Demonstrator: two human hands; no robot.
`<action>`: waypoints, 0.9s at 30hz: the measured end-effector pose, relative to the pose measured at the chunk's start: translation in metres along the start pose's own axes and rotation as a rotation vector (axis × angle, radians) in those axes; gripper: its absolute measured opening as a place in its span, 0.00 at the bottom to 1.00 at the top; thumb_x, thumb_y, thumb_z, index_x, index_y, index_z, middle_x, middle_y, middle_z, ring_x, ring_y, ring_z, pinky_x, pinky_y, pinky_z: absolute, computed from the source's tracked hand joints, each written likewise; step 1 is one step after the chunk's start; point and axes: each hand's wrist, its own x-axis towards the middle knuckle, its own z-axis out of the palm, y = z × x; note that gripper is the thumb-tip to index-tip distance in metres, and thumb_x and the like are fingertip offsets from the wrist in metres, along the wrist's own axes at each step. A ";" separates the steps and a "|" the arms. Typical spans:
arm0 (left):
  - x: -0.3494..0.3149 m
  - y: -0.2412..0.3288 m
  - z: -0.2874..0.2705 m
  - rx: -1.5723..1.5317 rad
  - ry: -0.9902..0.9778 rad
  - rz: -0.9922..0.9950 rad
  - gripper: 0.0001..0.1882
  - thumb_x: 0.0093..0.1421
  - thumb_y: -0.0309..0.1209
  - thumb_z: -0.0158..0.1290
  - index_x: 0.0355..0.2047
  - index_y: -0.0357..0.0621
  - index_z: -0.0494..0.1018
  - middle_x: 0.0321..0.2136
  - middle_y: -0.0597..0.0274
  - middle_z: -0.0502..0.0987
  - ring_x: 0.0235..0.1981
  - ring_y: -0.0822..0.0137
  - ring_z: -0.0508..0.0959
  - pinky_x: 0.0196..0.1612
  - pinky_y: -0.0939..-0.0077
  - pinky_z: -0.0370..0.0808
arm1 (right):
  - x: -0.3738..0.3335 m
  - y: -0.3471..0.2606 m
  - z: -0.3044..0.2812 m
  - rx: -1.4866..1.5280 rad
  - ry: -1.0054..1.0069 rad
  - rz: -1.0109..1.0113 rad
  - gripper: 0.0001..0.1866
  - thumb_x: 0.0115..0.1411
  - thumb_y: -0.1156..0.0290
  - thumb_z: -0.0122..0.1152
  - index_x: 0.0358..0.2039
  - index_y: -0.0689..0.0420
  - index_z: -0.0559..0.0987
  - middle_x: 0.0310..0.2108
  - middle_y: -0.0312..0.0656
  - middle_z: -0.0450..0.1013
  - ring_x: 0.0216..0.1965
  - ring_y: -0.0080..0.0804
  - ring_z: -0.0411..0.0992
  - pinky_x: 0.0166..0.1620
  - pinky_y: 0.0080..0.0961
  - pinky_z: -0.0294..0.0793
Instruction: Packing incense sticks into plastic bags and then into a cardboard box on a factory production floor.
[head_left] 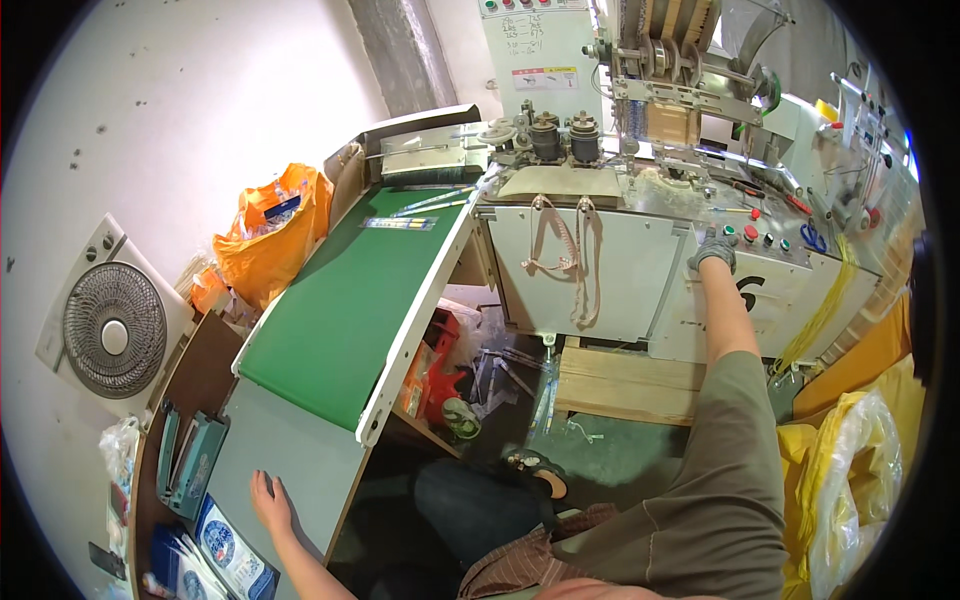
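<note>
My left hand [269, 502] lies flat and bare on the grey table [290, 460] at the near end of a green conveyor belt [350, 300], holding nothing. Printed packets [228, 552] lie just to its left. My right hand [714, 250], in a grey glove, is stretched out to the control panel of a white packaging machine [600, 270], fingers beside the coloured push buttons [752, 233]. Whether a fingertip presses a button is unclear. Thin flat packets [400, 223] lie at the far end of the belt.
An orange plastic bag [270, 235] and a white fan [112, 325] stand at the left. A sealing tool [195, 460] rests on the brown bench. Yellow sacks [850, 470] crowd the right. A wooden pallet [625, 385] and red items lie under the machine.
</note>
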 end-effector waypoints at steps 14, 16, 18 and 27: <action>-0.001 -0.003 -0.004 -0.031 0.016 0.003 0.21 0.61 0.34 0.50 0.52 0.34 0.70 0.57 0.47 0.68 0.58 0.50 0.67 0.61 0.63 0.62 | -0.007 -0.003 -0.003 -0.021 -0.019 0.001 0.62 0.42 0.50 0.69 0.69 0.38 0.36 0.66 0.73 0.31 0.68 0.64 0.41 0.58 0.54 0.65; -0.002 -0.001 -0.006 -0.049 -0.002 0.000 0.22 0.61 0.34 0.50 0.52 0.33 0.69 0.57 0.47 0.67 0.59 0.50 0.65 0.62 0.62 0.61 | -0.005 -0.003 0.000 -0.034 -0.005 0.002 0.63 0.42 0.49 0.70 0.69 0.37 0.36 0.66 0.72 0.32 0.68 0.63 0.42 0.59 0.53 0.63; -0.003 0.006 -0.004 -0.041 -0.015 -0.009 0.22 0.61 0.34 0.50 0.52 0.34 0.69 0.58 0.47 0.67 0.59 0.50 0.66 0.62 0.62 0.61 | 0.000 0.002 0.001 -0.042 -0.006 0.006 0.63 0.42 0.49 0.70 0.69 0.37 0.35 0.66 0.72 0.32 0.68 0.62 0.42 0.60 0.53 0.62; -0.003 -0.001 0.005 0.001 0.023 -0.037 0.23 0.61 0.37 0.50 0.52 0.36 0.70 0.57 0.48 0.67 0.59 0.50 0.66 0.62 0.62 0.61 | 0.022 -0.008 0.012 -0.236 0.275 -0.216 0.57 0.38 0.51 0.70 0.67 0.50 0.52 0.66 0.52 0.51 0.65 0.49 0.55 0.65 0.45 0.56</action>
